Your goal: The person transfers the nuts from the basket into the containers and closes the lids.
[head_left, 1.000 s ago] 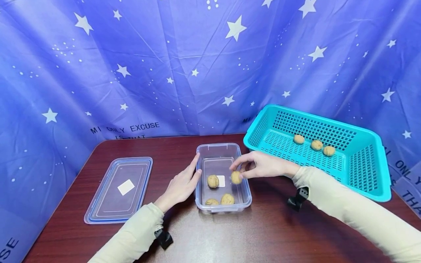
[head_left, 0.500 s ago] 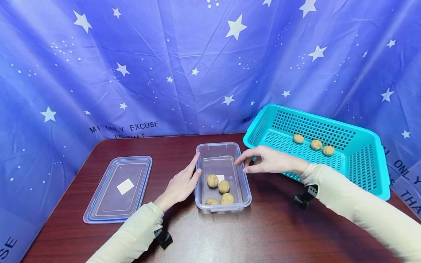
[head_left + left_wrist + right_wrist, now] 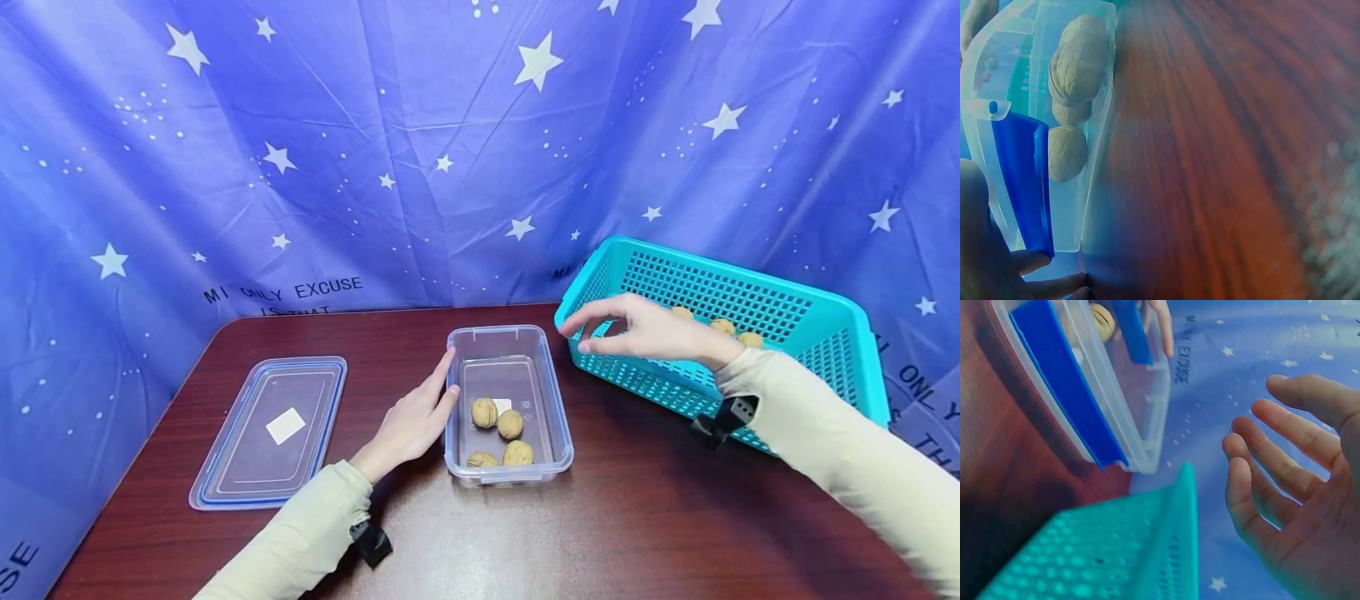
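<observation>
Several walnuts [image 3: 518,453] lie in the near half of a clear plastic food container [image 3: 553,400] at the middle of the table. My left hand [image 3: 411,422] rests along the container's left side, fingers extended; the left wrist view shows its fingers [image 3: 1054,285] beside a blue side clip [image 3: 1022,181]. Over the near left edge of a turquoise basket [image 3: 862,350] hovers my right hand [image 3: 637,329]. In the right wrist view that hand [image 3: 1310,469] has its fingers spread loosely and nothing in them. Behind it in the head view, 3 walnuts [image 3: 722,327] in the basket are partly covered.
The container's lid [image 3: 247,450], clear with a blue seal and a white square label [image 3: 286,426], lies flat at the left of the table [image 3: 405,542]. A blue star-patterned curtain [image 3: 420,167] hangs behind the table and at both sides.
My right hand let go of a walnut, which settled among the others in the container. That hand then moved right and away to the basket. My left hand stayed put.
</observation>
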`<state>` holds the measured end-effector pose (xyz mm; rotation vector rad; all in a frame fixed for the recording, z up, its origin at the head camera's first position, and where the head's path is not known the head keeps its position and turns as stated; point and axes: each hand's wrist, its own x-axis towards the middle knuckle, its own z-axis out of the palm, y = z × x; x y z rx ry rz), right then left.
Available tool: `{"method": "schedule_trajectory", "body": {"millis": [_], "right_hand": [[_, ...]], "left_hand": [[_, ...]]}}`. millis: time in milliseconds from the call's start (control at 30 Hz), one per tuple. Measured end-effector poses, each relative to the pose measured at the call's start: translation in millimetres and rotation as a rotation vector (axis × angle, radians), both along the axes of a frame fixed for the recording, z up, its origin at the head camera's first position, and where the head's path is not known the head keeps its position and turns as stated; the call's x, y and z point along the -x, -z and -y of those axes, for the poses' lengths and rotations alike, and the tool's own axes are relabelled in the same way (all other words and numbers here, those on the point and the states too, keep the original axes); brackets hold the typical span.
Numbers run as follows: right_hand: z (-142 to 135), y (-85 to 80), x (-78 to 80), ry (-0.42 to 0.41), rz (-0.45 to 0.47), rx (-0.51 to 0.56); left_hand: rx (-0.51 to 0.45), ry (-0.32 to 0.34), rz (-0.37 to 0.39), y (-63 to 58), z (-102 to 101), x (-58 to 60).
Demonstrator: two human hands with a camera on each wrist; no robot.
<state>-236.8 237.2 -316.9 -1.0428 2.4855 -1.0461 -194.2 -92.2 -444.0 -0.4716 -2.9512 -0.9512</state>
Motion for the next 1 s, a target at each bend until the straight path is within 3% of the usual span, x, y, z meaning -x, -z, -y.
{"method": "schedule_trajectory", "body": {"millis": [200,367,633,833,1000], "right_hand": [[-15,-16.3,5.3,0.078,-0.028,-0.049],[-28,-22.3,10.1,0.147,0.009,-0.067],[-50,-24.2,20.0,0.165,-0.065,-0.133],[-64,-22.3,25.5,0.255,-0.031,-0.170],[-77,-17.6,31.1,0.282,-0.035,-0.194]], "left_hand": [[0.002,0.004,0.000,-0.9,1,-0.5],[0.001,0.002,0.003,-0.7,1,-0.2],[-0.007,-0.007,0.010,-0.8,0,-0.4],[-0.003,-0.005,0.005,-0.8,0,-0.6],[-0.007,-0.002,0.007,-1.3,0,-0.7]]}}
